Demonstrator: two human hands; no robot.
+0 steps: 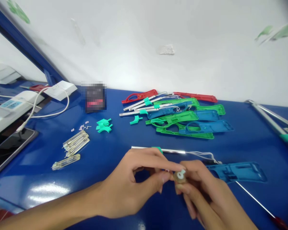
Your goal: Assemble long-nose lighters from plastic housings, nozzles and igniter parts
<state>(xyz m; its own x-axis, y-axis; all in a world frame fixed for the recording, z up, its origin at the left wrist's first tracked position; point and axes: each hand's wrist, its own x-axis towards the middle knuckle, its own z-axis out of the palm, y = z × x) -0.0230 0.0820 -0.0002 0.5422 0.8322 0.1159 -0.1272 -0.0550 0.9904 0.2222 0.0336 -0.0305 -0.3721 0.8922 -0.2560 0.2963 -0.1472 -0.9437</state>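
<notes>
Over the front of the blue table, my left hand and my right hand meet at the fingertips. Thumb and fingers of the right hand are closed on a small round translucent part with a pale ring-like piece on its end. My left index fingertip reaches that part's top. Left thumb and fingers are pinched together; a tiny pale bit shows there, too small to name. Just behind my hands lie a silver rod with a teal clip and white wire, and a blue plastic half-shell.
Green, blue and red shells with silver rods are heaped behind. Teal clips, tiny pale bits and clear tubes lie left. A phone and power strip are far left; a screwdriver lies right.
</notes>
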